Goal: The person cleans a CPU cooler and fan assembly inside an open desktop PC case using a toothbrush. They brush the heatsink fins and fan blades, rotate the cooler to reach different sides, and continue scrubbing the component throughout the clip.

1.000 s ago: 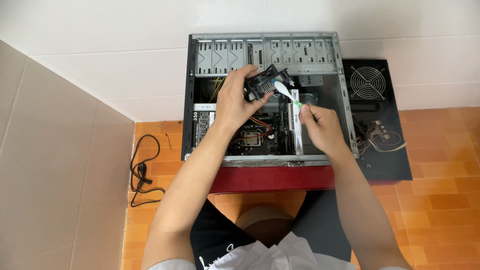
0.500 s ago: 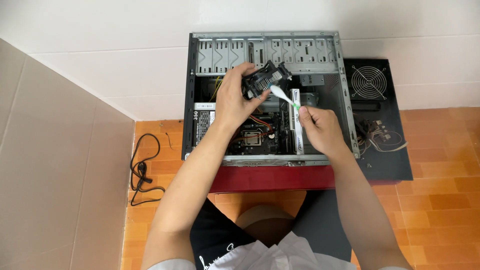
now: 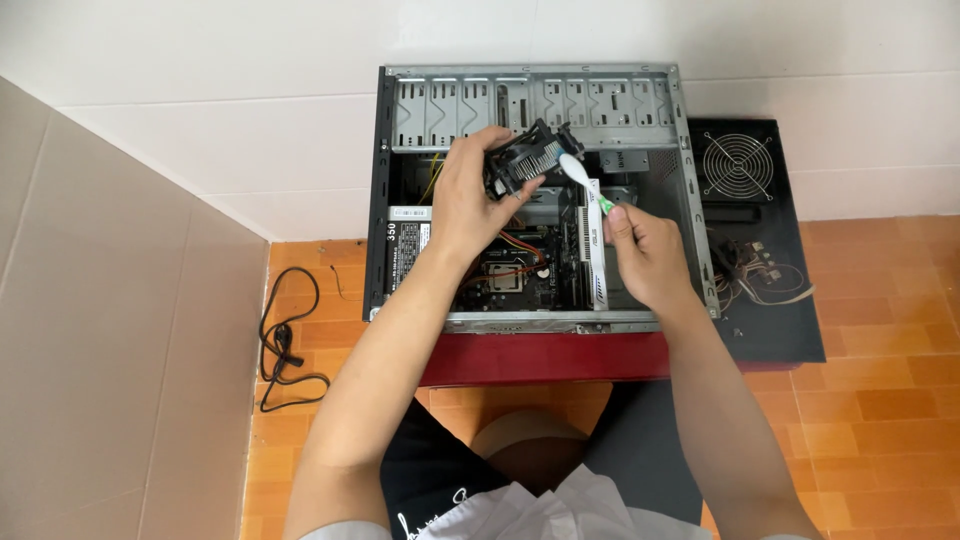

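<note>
An open grey computer case lies on its side on a red stool. My left hand holds a black cooler fan with metal fins above the motherboard. My right hand grips a green and white toothbrush, whose bristle head touches the right side of the fan. A white graphics card stands upright inside the case, just left of my right hand.
A black side panel with a round fan grille lies on the floor to the right, with loose wires on it. A black power cable coils on the orange tiles at the left. White wall tiles rise behind the case.
My left hand has lifted and tilted the fan slightly up and to the left. The toothbrush head has followed upward and stays against the fan.
</note>
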